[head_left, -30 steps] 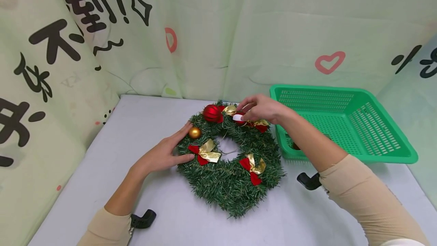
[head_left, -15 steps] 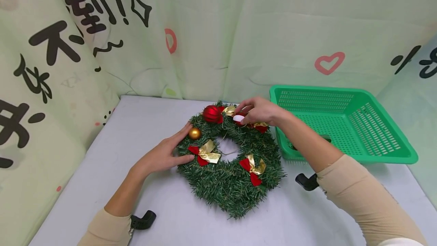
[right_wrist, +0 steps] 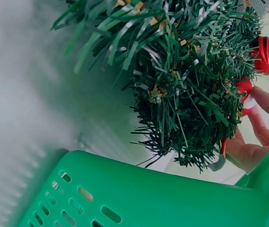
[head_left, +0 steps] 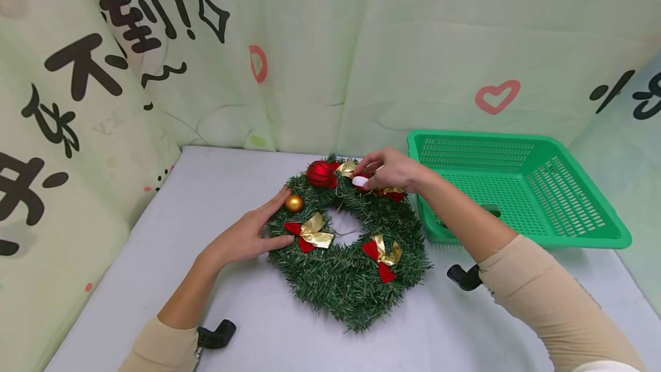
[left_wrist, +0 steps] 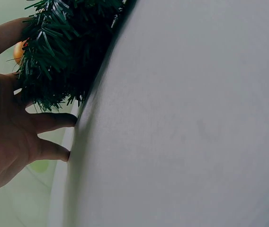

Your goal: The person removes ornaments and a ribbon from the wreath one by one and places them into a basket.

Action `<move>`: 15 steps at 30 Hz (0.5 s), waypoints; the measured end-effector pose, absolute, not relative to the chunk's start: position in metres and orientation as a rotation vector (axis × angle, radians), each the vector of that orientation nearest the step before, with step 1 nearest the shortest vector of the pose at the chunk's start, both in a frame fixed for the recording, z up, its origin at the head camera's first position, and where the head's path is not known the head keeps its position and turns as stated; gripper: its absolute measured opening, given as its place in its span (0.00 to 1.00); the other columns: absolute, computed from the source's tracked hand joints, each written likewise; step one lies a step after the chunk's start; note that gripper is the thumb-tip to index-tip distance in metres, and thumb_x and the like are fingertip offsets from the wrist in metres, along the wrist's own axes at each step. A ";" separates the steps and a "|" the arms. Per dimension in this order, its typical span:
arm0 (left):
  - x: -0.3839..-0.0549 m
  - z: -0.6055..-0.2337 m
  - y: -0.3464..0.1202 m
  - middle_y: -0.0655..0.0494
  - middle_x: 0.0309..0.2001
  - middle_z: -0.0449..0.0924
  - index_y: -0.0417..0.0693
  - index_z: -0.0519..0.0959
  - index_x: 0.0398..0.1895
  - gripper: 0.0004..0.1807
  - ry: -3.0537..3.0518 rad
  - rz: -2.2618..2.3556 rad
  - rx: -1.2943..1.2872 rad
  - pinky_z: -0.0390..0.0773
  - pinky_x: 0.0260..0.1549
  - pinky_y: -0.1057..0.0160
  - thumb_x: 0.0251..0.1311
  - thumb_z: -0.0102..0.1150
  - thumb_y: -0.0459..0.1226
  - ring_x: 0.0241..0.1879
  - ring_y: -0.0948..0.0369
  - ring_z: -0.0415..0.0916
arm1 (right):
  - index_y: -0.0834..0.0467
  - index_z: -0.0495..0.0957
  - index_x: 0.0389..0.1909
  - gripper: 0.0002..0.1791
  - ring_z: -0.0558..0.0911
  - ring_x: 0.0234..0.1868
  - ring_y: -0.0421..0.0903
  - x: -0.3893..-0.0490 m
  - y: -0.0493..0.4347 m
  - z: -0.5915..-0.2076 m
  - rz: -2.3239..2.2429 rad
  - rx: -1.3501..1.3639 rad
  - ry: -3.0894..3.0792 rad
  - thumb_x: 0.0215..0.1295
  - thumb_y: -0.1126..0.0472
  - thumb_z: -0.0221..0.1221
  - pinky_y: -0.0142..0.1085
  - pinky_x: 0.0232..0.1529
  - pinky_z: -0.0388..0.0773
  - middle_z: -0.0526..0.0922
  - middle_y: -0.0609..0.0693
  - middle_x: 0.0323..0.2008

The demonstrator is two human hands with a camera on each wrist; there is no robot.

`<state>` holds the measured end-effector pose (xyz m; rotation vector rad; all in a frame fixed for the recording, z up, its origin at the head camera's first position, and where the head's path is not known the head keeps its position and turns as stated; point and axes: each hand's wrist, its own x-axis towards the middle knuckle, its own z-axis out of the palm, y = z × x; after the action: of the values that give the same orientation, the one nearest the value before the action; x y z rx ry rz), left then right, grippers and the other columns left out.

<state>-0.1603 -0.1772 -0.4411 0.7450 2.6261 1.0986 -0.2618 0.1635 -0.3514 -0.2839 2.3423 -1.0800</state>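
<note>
A green wreath [head_left: 351, 297] lies on the table, dressed with red-and-gold bows [head_left: 383, 254], a ridged red ball [head_left: 321, 174] and a small gold ball [head_left: 294, 203]. My left hand [head_left: 248, 234] rests spread at the wreath's left side. In the left wrist view, two of its fingers [left_wrist: 54, 122] reach down to the tabletop beside the greenery. At the top right of the wreath, my right hand [head_left: 389, 169] pinches a red-and-white ornament [head_left: 360, 181] against the branches. The right wrist view shows the ornament [right_wrist: 246, 100] at the fingertips; its full shape is partly hidden.
A green plastic basket [head_left: 568, 188] stands right of the wreath, under my right forearm. Small dark items [head_left: 492, 209] inside it are partly covered by the arm. A printed curtain [head_left: 310, 73] hangs behind the white table [head_left: 217, 177].
My right forearm has shifted slightly left, uncovering a little more of a dark green item in the basket. The left hand and the wreath stay in place.
</note>
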 end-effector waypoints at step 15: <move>-0.161 -0.442 -0.178 0.58 0.86 0.40 0.63 0.42 0.87 0.53 2.629 1.099 0.741 0.58 0.76 0.37 0.68 0.65 0.56 0.82 0.47 0.49 | 0.61 0.81 0.60 0.21 0.83 0.52 0.55 -0.262 0.162 -0.348 -1.096 -0.272 2.311 0.66 0.71 0.65 0.40 0.46 0.83 0.79 0.64 0.61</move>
<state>-0.1610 -0.1775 -0.4419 0.7407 2.6293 1.0990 -0.2621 0.1621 -0.3478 -0.2719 2.3114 -1.0956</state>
